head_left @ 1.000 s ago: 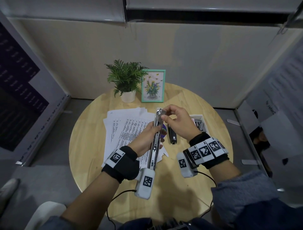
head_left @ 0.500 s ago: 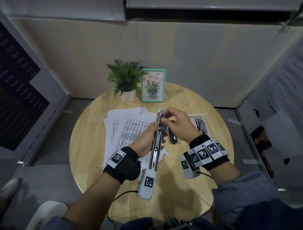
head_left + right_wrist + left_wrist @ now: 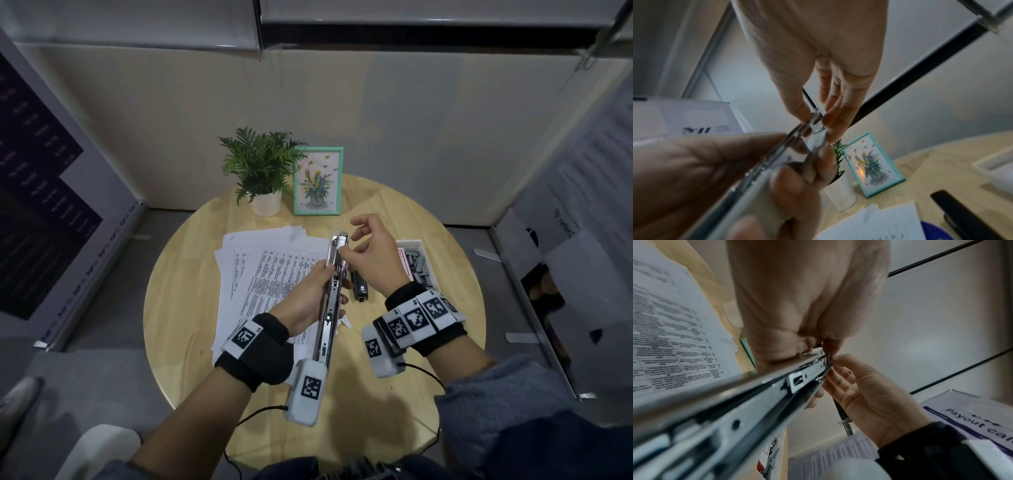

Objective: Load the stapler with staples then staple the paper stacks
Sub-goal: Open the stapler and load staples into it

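Note:
A long silver stapler is held in the air above the paper stack, its open metal channel facing up. My left hand grips its middle from the left, fingers wrapped underneath. At the channel's far end my right hand pinches the tip between thumb and fingers, with the other fingers spread loosely. The left wrist view shows those fingertips at the end of the rail. Whether a staple strip is in the pinch cannot be told.
A white box of grey staples stands right of my hands on the round wooden table. A black stapler lies between box and papers. A potted plant and a green picture frame stand at the back.
My right hand's upper fingers have lifted and spread while thumb and fingers stay at the stapler's far end. The left hand and stapler have barely moved.

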Available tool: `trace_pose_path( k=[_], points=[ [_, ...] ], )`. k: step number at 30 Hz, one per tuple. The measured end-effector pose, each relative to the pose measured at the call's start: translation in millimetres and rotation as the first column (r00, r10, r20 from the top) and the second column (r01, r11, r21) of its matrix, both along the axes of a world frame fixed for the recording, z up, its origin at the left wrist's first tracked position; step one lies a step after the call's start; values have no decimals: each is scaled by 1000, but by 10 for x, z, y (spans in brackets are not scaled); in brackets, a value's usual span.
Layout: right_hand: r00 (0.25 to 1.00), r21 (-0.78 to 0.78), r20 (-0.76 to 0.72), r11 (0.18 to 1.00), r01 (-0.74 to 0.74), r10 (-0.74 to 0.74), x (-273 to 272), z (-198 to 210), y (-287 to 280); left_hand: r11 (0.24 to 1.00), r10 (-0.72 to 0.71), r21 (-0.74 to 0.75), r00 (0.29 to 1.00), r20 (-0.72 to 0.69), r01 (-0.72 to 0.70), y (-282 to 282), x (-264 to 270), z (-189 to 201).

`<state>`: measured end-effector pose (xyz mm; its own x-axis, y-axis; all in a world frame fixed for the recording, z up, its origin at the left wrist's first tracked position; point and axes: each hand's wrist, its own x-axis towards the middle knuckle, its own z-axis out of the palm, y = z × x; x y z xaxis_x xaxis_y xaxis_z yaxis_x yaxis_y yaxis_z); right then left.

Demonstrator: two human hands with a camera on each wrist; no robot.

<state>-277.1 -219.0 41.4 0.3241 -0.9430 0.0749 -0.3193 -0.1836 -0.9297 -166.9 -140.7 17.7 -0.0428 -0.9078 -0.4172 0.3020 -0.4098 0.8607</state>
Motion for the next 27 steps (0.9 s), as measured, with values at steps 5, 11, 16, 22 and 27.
trace_pose_path(
  k=[5,11,16,22,27],
  points=[
    [1000,93,7,995,-23,22,-4,-22,-3,999,40,30,995,-90,-38,21,-10,-22],
    [983,154,-81,977,-150,164,-114,-56,95,978,205,53,906,-371,-200,2,108,-46],
    [831,394,-213,823,-409,514,-232,-201,378,917,367,48,789,-493,-397,-66,220,-61],
    [900,239,-226,917,-320,373,-209,-177,492,882,419,6,780,-465,-471,-92,285,-174],
    [933,79,-192,952,-295,305,-218,-143,480,857,458,-72,818,-349,-511,-95,318,-213]
  ],
)
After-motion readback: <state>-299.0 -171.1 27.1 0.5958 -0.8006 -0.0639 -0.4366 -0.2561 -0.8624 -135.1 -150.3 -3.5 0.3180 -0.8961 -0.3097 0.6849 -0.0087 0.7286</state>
